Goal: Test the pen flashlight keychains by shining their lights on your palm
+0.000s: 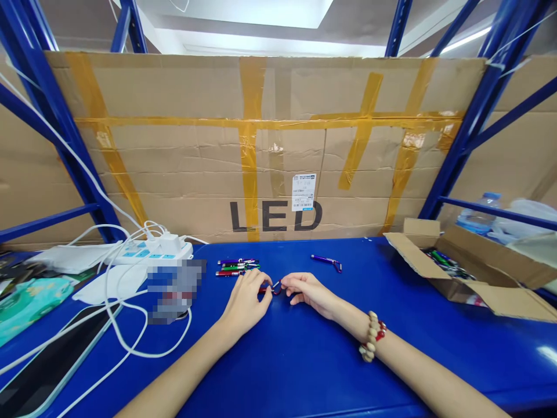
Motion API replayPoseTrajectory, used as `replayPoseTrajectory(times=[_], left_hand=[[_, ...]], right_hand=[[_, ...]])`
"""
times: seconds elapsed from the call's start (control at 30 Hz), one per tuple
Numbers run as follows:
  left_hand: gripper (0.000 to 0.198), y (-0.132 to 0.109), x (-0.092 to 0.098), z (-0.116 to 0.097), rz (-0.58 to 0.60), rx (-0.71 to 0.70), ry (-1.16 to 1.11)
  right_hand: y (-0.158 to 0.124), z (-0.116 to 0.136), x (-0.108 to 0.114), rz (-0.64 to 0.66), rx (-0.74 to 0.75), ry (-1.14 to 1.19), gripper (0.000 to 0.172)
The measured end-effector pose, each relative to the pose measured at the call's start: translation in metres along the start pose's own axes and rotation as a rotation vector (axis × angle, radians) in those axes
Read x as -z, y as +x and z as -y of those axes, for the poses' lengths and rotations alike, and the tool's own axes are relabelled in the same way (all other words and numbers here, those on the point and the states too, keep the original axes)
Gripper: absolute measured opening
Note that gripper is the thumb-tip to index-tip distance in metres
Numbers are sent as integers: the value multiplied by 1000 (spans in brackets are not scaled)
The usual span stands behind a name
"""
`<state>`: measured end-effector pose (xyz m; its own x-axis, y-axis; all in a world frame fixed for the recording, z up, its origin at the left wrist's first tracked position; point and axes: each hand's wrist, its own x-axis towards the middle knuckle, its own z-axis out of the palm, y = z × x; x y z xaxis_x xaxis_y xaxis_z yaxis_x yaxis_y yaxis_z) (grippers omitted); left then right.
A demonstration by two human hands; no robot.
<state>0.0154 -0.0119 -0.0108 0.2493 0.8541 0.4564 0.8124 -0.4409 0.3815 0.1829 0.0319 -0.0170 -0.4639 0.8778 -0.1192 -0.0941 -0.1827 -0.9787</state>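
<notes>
My left hand point(250, 294) is closed on the tube of a red carabiner penlight point(277, 291), just above the blue table. My right hand point(311, 292), coming from the other side, pinches the looped clip end of the same penlight. Fingers cover most of the tube. Just behind my left hand lie several similar penlights point(237, 267) side by side, in purple, green and red. A purple penlight point(326, 261) with a clip loop lies apart from them, beyond my right hand.
An open cardboard box point(467, 273) holding several penlights stands at the right. White cables point(143, 342), a power strip point(163, 249) and a phone-like dark slab point(52, 360) occupy the left. A large cardboard panel point(195, 174) closes off the back, between blue rack posts point(461, 128).
</notes>
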Motion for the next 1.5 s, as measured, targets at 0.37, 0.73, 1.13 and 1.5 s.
replayPoseTrajectory(times=[0.37, 0.73, 1.13, 1.5], left_hand=[[13, 0, -1, 1, 1, 22, -9], [12, -1, 0, 2, 0, 59, 54], [19, -1, 0, 6, 81, 238, 286], [10, -1, 2, 5, 144, 221, 223]], right_hand=[[-1, 0, -1, 17, 10, -51, 29], [0, -3, 1, 12, 15, -47, 25], [2, -5, 2, -14, 13, -43, 25], [2, -4, 2, -14, 14, -52, 24]])
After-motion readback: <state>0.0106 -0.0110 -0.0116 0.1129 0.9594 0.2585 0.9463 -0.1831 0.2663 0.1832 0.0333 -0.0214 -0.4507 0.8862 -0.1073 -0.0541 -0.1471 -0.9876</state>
